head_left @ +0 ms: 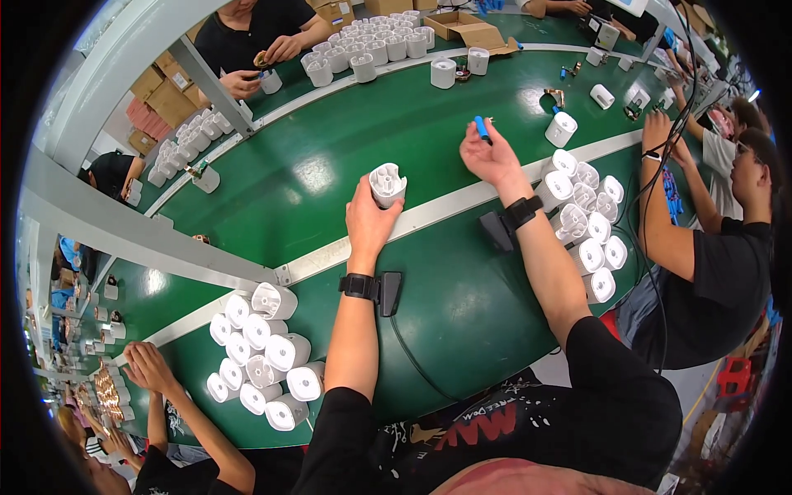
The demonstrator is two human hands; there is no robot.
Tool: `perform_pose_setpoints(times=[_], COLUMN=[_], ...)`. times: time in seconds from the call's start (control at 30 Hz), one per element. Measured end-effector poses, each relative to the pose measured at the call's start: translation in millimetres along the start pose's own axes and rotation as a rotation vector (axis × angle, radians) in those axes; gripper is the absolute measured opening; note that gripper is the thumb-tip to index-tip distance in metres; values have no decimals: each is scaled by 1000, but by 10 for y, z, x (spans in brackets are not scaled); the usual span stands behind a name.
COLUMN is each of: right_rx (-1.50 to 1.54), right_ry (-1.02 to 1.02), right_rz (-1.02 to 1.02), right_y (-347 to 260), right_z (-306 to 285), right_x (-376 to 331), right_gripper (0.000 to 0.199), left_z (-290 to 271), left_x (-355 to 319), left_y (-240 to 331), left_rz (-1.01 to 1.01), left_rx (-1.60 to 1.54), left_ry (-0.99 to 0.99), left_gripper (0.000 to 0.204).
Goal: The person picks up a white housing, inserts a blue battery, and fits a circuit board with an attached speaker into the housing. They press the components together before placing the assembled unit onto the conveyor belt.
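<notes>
Head view: a white case [387, 185], its open end up, is gripped by the left hand [369, 221] just past the white rail [450, 206]; the right hand [492, 158], farther right, pinches a blue cylinder [482, 128] apart from it, so work here looks unfinished; more cases [286, 352] sit left and right on the near tabletop [450, 313]

"What carried the things?"
"A green table [462, 330]."
"And what lay on it?"
"White cups [287, 352], clustered left of the left hand [371, 221]; another cluster [590, 256], right of the right hand [492, 155]."
</notes>
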State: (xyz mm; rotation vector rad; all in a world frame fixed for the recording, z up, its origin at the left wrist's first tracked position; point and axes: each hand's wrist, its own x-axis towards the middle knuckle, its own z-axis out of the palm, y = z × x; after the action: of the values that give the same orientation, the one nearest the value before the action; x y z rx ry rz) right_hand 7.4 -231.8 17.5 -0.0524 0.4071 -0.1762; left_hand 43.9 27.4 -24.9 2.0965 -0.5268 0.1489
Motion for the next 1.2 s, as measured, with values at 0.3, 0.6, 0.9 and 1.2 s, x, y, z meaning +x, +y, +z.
perform_pose_setpoints(times=[0.3, 0.6, 0.9, 1.2], right_rx=[-668, -1347, -1453, -1605], right_ry=[-417, -492, -580, -729], right_rz=[-205, -632, -775, -930], right_y=[441, 729, 740, 703], right_z=[-111, 100, 44, 22], right_x=[21, -269, -249, -195], right_gripper=[28, 19, 15, 17], left_z=[-7, -43, -14, -16], left_x=[-14, -11, -8, -20], left_y=[80, 124, 84, 97], left_rz=[189, 76, 83, 80], left_rx=[11, -182, -180, -199], left_ry=[-37, -145, -235, -247], left_gripper=[65, 67, 67, 67])
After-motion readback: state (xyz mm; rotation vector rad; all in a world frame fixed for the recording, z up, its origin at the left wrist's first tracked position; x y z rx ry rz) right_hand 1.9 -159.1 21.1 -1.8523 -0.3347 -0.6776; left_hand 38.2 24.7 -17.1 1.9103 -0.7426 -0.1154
